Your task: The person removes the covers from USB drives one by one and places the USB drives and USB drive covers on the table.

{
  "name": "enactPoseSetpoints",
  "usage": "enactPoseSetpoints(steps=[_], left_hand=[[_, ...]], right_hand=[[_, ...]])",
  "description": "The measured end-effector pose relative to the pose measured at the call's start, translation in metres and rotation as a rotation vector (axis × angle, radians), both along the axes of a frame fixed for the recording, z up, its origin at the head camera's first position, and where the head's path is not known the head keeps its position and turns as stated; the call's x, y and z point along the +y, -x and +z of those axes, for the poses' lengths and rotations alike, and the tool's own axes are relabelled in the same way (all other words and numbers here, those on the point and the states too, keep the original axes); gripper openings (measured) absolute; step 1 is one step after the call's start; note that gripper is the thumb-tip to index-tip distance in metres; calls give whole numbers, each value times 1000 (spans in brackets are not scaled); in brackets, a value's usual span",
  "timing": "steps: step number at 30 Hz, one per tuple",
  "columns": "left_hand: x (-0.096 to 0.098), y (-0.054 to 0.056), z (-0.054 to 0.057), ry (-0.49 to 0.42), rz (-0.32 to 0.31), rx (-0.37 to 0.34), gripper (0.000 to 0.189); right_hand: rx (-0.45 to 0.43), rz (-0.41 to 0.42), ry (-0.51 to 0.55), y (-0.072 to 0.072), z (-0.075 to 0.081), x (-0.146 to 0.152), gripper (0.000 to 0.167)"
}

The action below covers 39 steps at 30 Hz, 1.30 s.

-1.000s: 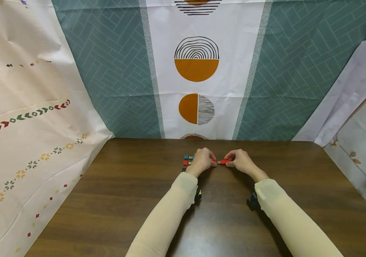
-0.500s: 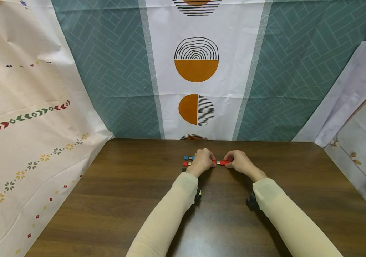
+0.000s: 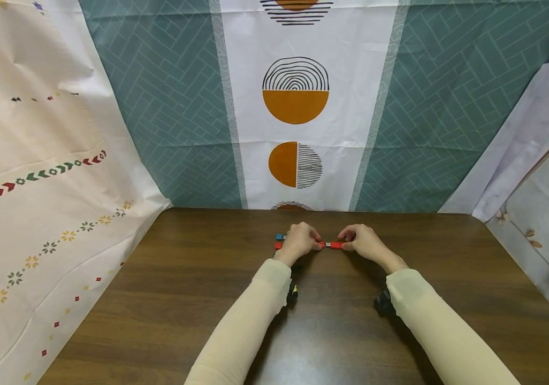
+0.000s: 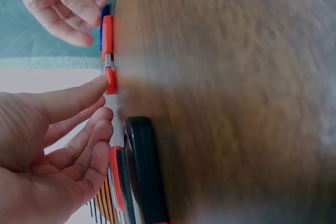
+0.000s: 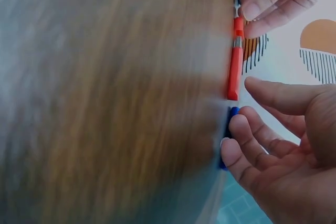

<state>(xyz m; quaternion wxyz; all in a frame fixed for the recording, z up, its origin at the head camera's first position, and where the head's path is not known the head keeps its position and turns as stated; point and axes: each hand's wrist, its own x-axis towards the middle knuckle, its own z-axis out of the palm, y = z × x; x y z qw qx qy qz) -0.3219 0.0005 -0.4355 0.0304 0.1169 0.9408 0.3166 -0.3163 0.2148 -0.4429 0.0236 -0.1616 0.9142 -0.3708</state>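
Observation:
A red USB stick (image 3: 336, 245) lies on the brown table, its metal connector pointing left. Its separate red cap (image 3: 322, 244) lies in line with it, just off the connector's end. My left hand (image 3: 299, 240) is at the cap; in the left wrist view its thumb (image 4: 100, 85) overlaps the cap, while the other fingers are spread. My right hand (image 3: 365, 241) is at the stick's right end; in the right wrist view its thumb and fingers stand apart with nothing between them. A blue piece (image 5: 232, 116) shows beside the right fingers, partly hidden.
Left of my left hand lie a blue piece (image 3: 280, 237) and a red piece (image 3: 278, 246), partly covered by the hand. A black stick (image 4: 144, 166) shows close up in the left wrist view. Patterned cloth (image 3: 298, 160) hangs behind the table's far edge.
My left hand has shifted slightly left and its fingers have loosened from the cap. My right hand has drawn slightly right off the stick. Stick and cap look almost unmoved.

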Motion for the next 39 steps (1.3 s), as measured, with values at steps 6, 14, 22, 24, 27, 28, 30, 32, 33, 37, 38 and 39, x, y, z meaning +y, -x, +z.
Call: enactPoseSetpoints(steps=[6,14,22,24,27,28,30,32,33,37,38,39], left_hand=[[-9,-5,1,-41,-10,8,14],[-19,-15,4,-112,-41,2,16],[-19,-14,6,-134,-73,27,18],[-18,-14,6,-142,-83,29,19],[-15,-14,7,-153,-94,32,19],[-14,-14,7,-154,-97,34,19],[-11,-14,8,-159,-103,36,19],[-9,-13,8,-160,-108,36,19],[-8,-13,9,-163,-111,34,20],[-2,-11,13,-166,-121,24,21],[-1,-11,15,-169,-125,21,21],[1,-11,17,-172,-129,20,21]], right_hand=[[3,5,15,-1,3,10,21],[5,-25,17,-3,10,28,21],[36,-43,3,0,11,39,21],[37,-41,-5,0,11,40,22],[31,-42,-20,1,11,41,23],[28,-43,-24,1,11,41,23],[20,-48,-36,2,11,42,23],[13,-54,-41,3,11,41,23],[12,-57,-43,4,10,41,23],[4,-65,-59,6,9,41,26],[2,-66,-66,7,9,41,26],[-1,-68,-75,7,9,41,27]])
